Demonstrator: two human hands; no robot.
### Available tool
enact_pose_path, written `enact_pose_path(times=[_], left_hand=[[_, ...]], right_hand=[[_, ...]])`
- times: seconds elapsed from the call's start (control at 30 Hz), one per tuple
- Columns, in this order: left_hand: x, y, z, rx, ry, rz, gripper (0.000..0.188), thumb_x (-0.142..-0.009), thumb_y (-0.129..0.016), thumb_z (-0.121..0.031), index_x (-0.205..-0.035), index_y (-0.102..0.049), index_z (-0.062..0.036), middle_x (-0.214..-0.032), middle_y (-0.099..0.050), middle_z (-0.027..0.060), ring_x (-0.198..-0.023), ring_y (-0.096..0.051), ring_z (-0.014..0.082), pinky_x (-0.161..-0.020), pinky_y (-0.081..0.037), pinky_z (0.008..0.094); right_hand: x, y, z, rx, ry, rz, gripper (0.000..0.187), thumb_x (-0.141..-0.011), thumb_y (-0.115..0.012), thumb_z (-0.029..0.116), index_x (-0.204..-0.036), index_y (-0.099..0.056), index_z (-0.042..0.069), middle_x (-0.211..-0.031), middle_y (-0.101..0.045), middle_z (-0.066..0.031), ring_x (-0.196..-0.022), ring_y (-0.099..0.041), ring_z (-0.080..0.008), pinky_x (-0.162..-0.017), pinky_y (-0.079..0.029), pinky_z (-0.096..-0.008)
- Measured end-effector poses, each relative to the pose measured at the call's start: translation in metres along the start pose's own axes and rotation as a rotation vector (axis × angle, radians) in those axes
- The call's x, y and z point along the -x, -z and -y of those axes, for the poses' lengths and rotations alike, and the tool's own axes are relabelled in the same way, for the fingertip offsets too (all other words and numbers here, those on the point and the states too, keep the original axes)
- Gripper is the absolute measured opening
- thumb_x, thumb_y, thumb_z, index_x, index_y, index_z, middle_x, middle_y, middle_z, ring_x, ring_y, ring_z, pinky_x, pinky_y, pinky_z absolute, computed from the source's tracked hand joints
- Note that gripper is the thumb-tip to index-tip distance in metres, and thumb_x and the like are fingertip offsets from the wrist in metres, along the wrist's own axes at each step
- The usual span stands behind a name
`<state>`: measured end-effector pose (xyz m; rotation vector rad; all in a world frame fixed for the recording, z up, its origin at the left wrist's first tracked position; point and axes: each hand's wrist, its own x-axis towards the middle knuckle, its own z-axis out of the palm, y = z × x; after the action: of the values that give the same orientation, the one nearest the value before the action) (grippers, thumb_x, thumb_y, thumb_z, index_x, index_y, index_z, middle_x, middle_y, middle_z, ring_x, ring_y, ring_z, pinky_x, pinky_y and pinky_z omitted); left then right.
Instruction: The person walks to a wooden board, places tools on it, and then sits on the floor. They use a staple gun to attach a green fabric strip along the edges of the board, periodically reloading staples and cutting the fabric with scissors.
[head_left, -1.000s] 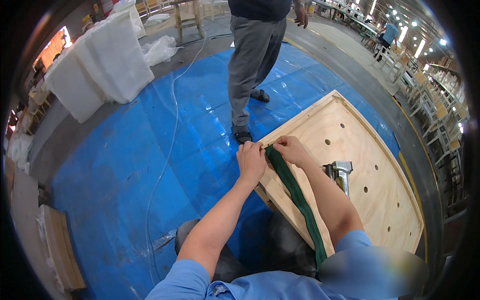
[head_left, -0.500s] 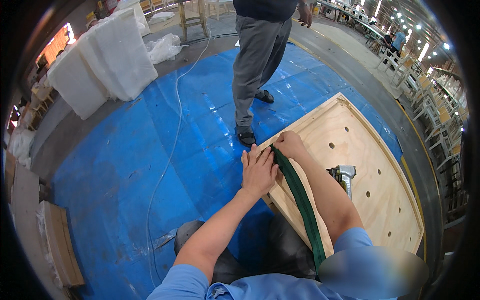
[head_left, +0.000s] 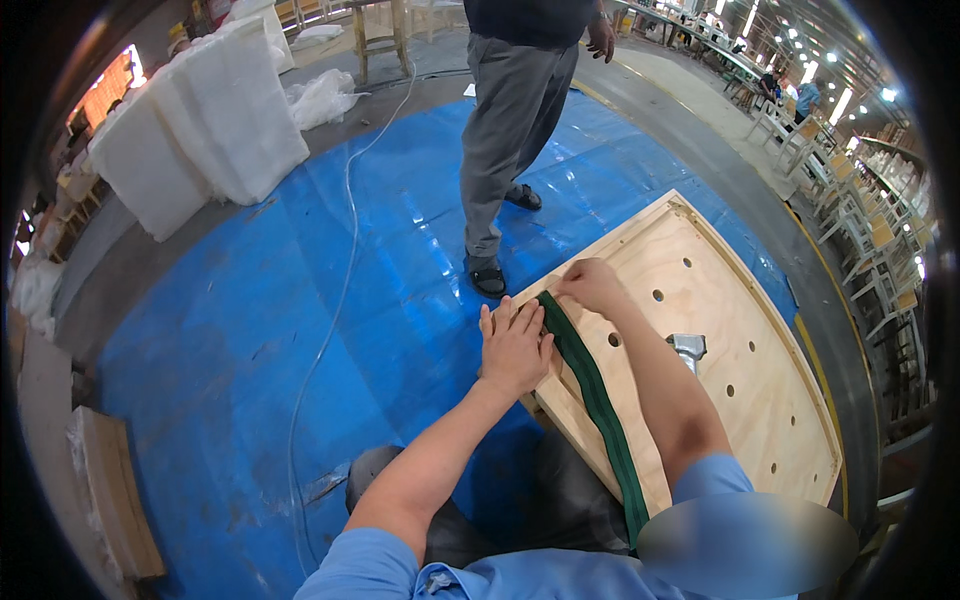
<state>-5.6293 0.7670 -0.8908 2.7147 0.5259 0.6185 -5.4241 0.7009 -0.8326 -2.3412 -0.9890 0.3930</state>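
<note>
Right now my left hand (head_left: 515,348) lies flat and spread, fingers together and pointing away from me, pressing on the near-left edge of the plywood panel (head_left: 740,330), just beside the green webbing strap (head_left: 590,395). My right hand (head_left: 592,285) sits a little farther along that edge, fingers curled down onto the far end of the strap where it meets the panel's rim; I cannot tell whether they pinch the strap or only press it. The strap runs from there back toward me along the panel's left border, ending under my right arm near my blue shirt. Drilled holes dot the panel, which lies on a blue tarp (head_left: 250,360). A metal tool (head_left: 688,348) rests on the wood to the right of my right forearm, close to it. Beyond the panel's far-left corner a person in grey trousers (head_left: 505,130) stands on the tarp, one shoe near the panel's edge. A thin pale hose (head_left: 335,300) snakes across the tarp on the left, and white wrapped bundles (head_left: 200,130) stand at far left.
</note>
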Motion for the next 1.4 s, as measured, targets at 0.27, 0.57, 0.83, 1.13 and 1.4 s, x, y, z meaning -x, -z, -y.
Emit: enact_pose_path(times=[0.27, 0.57, 0.83, 1.13, 1.4], left_hand=[[0.002, -0.003, 0.001, 0.026, 0.018, -0.005, 0.055, -0.102, -0.051, -0.041, -0.147, -0.058, -0.0093, -0.157, -0.05, 0.0049, -0.152, -0.03, 0.0385, -0.125, -0.008, 0.0648], [0.003, -0.003, 0.002, 0.003, 0.021, -0.03, 0.054, -0.101, -0.052, -0.04, -0.145, -0.059, -0.009, -0.156, -0.051, 0.005, -0.151, -0.033, 0.0377, -0.123, -0.012, 0.0659], [0.005, -0.002, 0.004, -0.033, 0.032, -0.018, 0.054, -0.101, -0.052, -0.039, -0.145, -0.059, -0.009, -0.155, -0.051, 0.0043, -0.15, -0.034, 0.0378, -0.123, -0.013, 0.0651], [0.009, 0.002, -0.001, -0.034, 0.044, 0.013, 0.053, -0.102, -0.051, -0.039, -0.145, -0.059, -0.008, -0.155, -0.052, 0.0047, -0.149, -0.035, 0.0362, -0.123, -0.014, 0.0643], [0.004, 0.004, 0.002, -0.026, 0.051, 0.028, 0.056, -0.102, -0.049, -0.04, -0.146, -0.058, -0.0082, -0.155, -0.051, 0.0039, -0.151, -0.032, 0.0352, -0.124, -0.013, 0.0641]], right_hand=[[0.175, 0.128, -0.127, 0.338, -0.46, -0.318, 0.038, -0.08, -0.082, 0.033, -0.082, -0.074, -0.005, -0.074, -0.072, -0.0192, -0.062, -0.069, -0.0273, -0.062, -0.054, -0.0411], [0.183, 0.092, -0.148, -0.232, -0.645, -0.191, 0.026, -0.074, -0.085, 0.01, -0.091, -0.072, -0.005, -0.077, -0.07, -0.01, -0.062, -0.067, -0.0209, -0.055, -0.053, -0.0361], [0.145, 0.12, -0.063, -0.605, -0.388, -0.065, 0.033, -0.082, -0.082, 0.015, -0.108, -0.065, 0.003, -0.078, -0.061, -0.0038, -0.057, -0.059, -0.0156, -0.05, -0.053, -0.034], [0.071, 0.058, 0.048, -0.467, -0.156, 0.253, 0.03, -0.091, -0.078, 0.016, -0.112, -0.063, 0.001, -0.088, -0.064, -0.005, -0.057, -0.061, -0.0132, -0.047, -0.048, -0.0295], [0.049, 0.033, 0.053, -0.4, -0.171, 0.299, 0.03, -0.092, -0.077, 0.012, -0.115, -0.063, 0.0, -0.088, -0.067, -0.0068, -0.056, -0.06, -0.0141, -0.048, -0.048, -0.0298]])
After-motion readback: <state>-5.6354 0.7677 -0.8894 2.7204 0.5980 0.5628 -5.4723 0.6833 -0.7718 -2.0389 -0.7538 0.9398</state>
